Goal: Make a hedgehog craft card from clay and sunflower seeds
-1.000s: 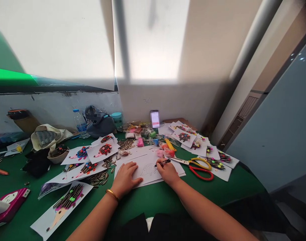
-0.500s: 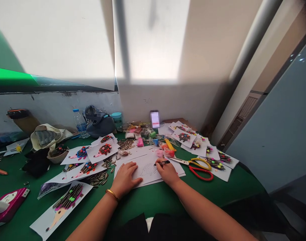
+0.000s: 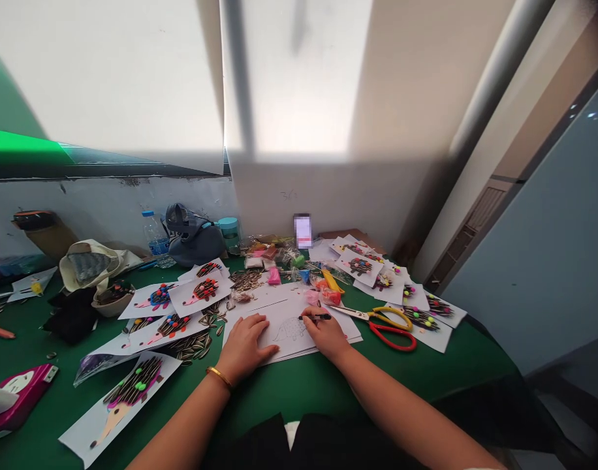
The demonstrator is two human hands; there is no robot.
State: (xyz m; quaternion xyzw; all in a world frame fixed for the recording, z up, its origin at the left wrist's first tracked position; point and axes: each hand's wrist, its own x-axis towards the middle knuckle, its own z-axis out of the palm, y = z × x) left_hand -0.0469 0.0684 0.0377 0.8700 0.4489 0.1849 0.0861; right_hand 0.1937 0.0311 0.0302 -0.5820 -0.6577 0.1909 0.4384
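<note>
A hedgehog outline drawing (image 3: 290, 330) is on the white paper (image 3: 275, 312) in front of me. My left hand (image 3: 244, 346) lies flat on the paper's left part, fingers spread, with a gold bangle (image 3: 219, 376) at the wrist. In my right hand (image 3: 327, 334) a black pen (image 3: 321, 317) is gripped, its tip at the upper right of the drawn hedgehog. Right of that hand lie scissors (image 3: 390, 324) with one yellow and one red handle. Sunflower seeds (image 3: 195, 346) are scattered left of the paper.
Finished hedgehog cards (image 3: 201, 295) lie at left, more cards (image 3: 360, 266) at right. Bagged coloured clay (image 3: 328, 295) sits behind the paper. A phone (image 3: 303, 232) leans on the wall. A bottle (image 3: 157, 245), blue bag (image 3: 194, 241) and magenta power strip (image 3: 22, 398) stand leftward on the green table (image 3: 279, 398).
My right hand has shifted the pen tip slightly up and left along the hedgehog's back. My left hand stays in place on the paper.
</note>
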